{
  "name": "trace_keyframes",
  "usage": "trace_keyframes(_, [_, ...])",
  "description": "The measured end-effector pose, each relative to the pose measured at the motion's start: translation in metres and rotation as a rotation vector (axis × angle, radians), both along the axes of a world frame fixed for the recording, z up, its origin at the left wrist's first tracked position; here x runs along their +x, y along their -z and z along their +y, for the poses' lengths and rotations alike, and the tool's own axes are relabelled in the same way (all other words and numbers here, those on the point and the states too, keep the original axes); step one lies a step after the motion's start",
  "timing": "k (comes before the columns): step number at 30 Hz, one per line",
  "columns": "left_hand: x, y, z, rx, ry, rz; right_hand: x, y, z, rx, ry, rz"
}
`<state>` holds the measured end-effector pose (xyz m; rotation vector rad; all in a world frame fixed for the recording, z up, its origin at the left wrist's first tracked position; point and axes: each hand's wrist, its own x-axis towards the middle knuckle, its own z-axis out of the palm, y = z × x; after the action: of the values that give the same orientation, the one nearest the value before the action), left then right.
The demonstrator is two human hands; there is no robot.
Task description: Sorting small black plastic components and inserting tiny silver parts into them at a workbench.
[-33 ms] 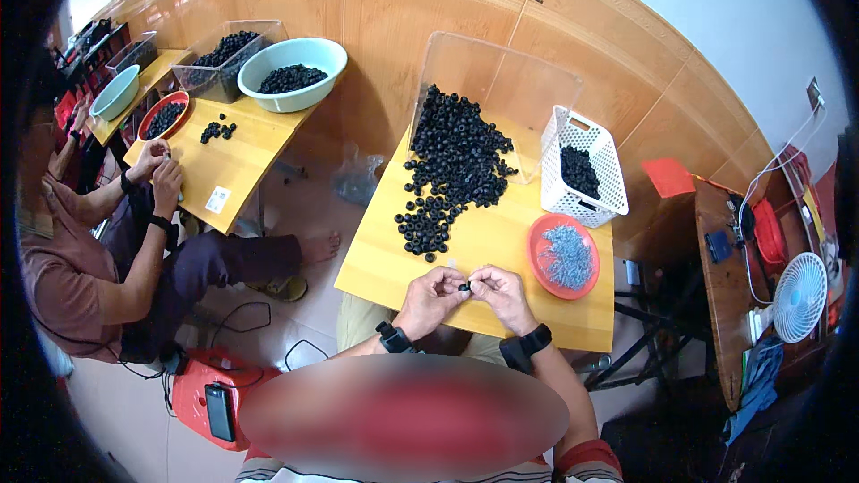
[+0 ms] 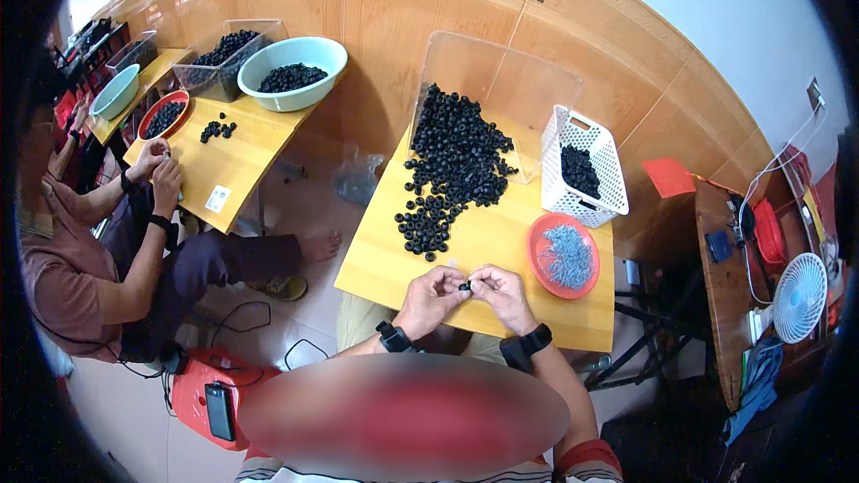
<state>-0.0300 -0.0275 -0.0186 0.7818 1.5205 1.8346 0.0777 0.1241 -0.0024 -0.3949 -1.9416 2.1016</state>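
Near the table's front edge, my left hand (image 2: 432, 299) pinches a small black piece (image 2: 464, 286) between thumb and fingertips. My right hand (image 2: 503, 299) closes on its other side, fingertips pressed together at the piece. The fingers cover most of it, so its exact shape is hidden. Just beyond my hands, loose black ring-shaped pieces (image 2: 424, 225) lie on the yellow table (image 2: 376, 255), spreading from a large heap (image 2: 461, 143). To the right of my right hand sits a red dish (image 2: 534, 250) filled with thin grey-blue pieces (image 2: 569, 256).
A clear plastic bin (image 2: 501, 72) lies behind the heap. Beside it, a white perforated basket (image 2: 604, 207) holds more black pieces. Leftward, a co-worker (image 2: 98, 277) works at another yellow table (image 2: 215, 156) with a pale green basin (image 2: 295, 100). A small fan (image 2: 799, 297) stands far right.
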Motion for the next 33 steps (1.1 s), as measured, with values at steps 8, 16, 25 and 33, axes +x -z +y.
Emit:
trace_keyframes(8, [0.001, 0.003, 0.001, -0.010, -0.026, 0.023, 0.001, -0.001, 0.003, 0.044, -0.063, -0.021])
trace_keyframes(16, [0.002, 0.004, 0.001, -0.013, -0.034, 0.027, 0.003, -0.008, 0.003, 0.037, -0.073, -0.071])
trace_keyframes(25, [0.004, 0.008, 0.001, -0.028, -0.067, 0.073, 0.007, -0.011, -0.002, -0.092, -0.092, -0.144])
trace_keyframes(33, [0.004, 0.000, -0.001, -0.097, -0.087, 0.151, 0.008, -0.016, -0.005, -0.134, -0.052, -0.208])
